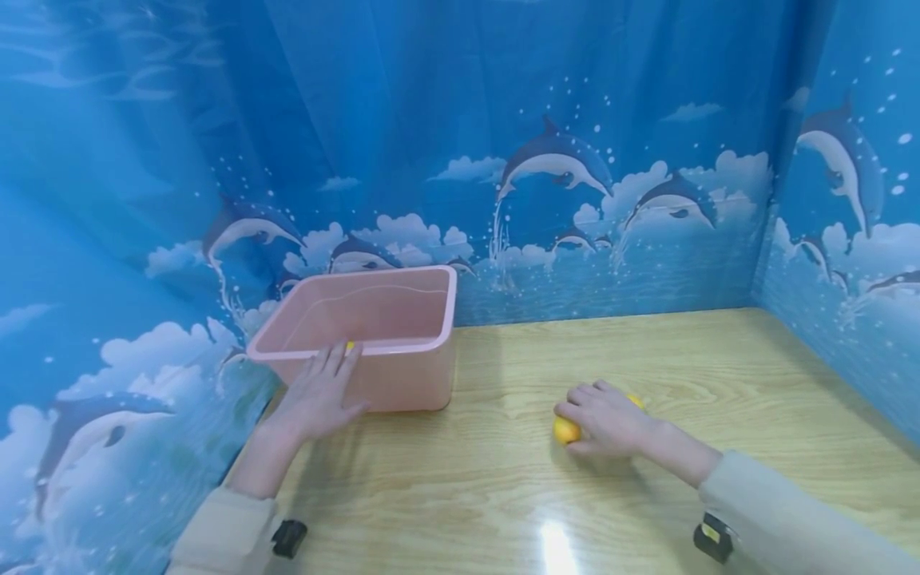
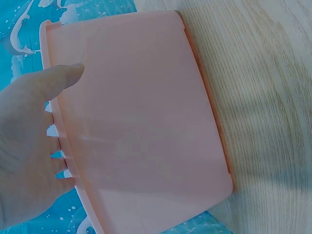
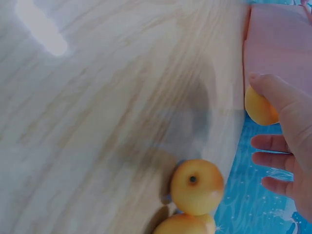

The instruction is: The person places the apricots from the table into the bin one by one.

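At the near rim of the pink plastic box (image 1: 413, 383) my left hand (image 1: 323, 399) has its fingers laid straight over the edge. Its thumb stands out along the outside wall in the left wrist view. A bit of yellow (image 1: 350, 345) shows by those fingertips; what it belongs to is hidden. On the table to the right, my right hand (image 1: 604, 419) grips a round yellow-orange fruit (image 1: 566, 431), thumb pressed to it in the right wrist view. Just past that hand, more yellow-orange fruits (image 3: 197, 187) lie touching each other, one with a dark stem dimple.
The wood-grain table (image 1: 489, 479) runs back to a blue dolphin-print curtain (image 1: 402, 120), which also hangs along the left and right sides. The box stands at the table's back left, close to the curtain. A bright reflection lies near the front.
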### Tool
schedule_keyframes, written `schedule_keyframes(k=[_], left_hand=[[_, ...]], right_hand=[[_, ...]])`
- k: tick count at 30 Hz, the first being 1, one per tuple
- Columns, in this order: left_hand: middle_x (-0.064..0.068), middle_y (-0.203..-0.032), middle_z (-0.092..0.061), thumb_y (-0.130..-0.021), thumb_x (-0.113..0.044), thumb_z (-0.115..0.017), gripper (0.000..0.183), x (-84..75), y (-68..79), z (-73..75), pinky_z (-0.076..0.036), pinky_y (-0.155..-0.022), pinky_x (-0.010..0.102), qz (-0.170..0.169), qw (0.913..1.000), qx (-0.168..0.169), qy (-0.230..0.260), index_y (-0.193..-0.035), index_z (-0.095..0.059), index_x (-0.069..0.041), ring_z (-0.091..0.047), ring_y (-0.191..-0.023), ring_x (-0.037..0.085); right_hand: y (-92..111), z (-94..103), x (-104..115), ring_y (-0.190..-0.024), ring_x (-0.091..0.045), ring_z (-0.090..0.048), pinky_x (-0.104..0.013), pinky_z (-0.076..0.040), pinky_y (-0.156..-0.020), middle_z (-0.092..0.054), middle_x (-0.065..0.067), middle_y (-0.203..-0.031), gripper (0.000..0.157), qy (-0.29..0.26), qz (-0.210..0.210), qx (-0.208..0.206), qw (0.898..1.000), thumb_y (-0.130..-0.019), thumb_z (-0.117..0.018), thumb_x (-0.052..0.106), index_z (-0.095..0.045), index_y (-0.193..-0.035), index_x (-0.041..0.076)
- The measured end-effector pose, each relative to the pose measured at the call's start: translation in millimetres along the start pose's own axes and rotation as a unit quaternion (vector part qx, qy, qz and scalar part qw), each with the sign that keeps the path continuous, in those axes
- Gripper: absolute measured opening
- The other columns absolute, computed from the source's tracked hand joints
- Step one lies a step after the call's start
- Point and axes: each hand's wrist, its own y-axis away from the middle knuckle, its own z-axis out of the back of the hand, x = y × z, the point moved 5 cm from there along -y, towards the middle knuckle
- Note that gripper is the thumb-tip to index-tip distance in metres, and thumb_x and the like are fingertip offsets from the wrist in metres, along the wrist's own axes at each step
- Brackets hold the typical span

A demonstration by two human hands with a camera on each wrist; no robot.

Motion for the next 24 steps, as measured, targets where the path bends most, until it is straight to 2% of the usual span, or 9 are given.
schedule_keyframes(k=[7,12,16,24], left_hand=[[0.02,-0.154,0.0,-0.088,-0.043,-0.059,0.089,-0.9,0.8,1.4,-0.007,-0.11,0.055,0.003,1.0,0.004,0.003,-0.149,-0.007,-0.006,0.001,-0.139,0.039],[0.023,-0.152,-0.003,-0.089,-0.042,-0.058,0.087,-1.0,0.7,1.5,-0.01,-0.11,0.054,-0.004,0.9999,0.005,-0.008,-0.149,-0.008,-0.003,-0.003,-0.138,0.042],[0.022,-0.153,-0.001,-0.089,-0.042,-0.058,0.087,-0.7,-0.2,1.3,-0.01,-0.11,0.054,0.0,0.9999,0.011,-0.008,-0.149,-0.007,-0.004,-0.002,-0.138,0.041],[0.023,-0.152,-0.003,-0.089,-0.045,-0.057,0.088,-0.9,-1.3,2.7,-0.009,-0.11,0.054,-0.001,0.9998,0.016,-0.007,-0.149,-0.007,-0.004,-0.002,-0.138,0.042]], right_hand=[[-13,15.9,-2,-0.077,-0.016,-0.052,-0.036,-0.044,-0.068,-0.055,0.003,-0.084,0.044,-0.008,0.001,-0.022,1.0,-0.072,-0.074,0.047,-0.063,-0.1,0.014],[-24,27.6,-4,-0.076,-0.015,-0.05,-0.038,-0.044,-0.07,-0.054,0.004,-0.084,0.044,-0.027,-0.006,0.001,1.0,-0.075,-0.072,0.047,-0.064,-0.102,0.013],[-31,35.6,-5,-0.077,-0.014,-0.05,-0.038,-0.044,-0.07,-0.053,0.006,-0.085,0.044,-0.041,-0.018,0.02,0.999,-0.077,-0.071,0.047,-0.064,-0.104,0.014],[-41,47.8,-7,-0.079,-0.015,-0.052,-0.038,-0.044,-0.069,-0.056,0.004,-0.088,0.045,-0.044,-0.014,0.026,0.999,-0.077,-0.07,0.046,-0.063,-0.107,0.013]])
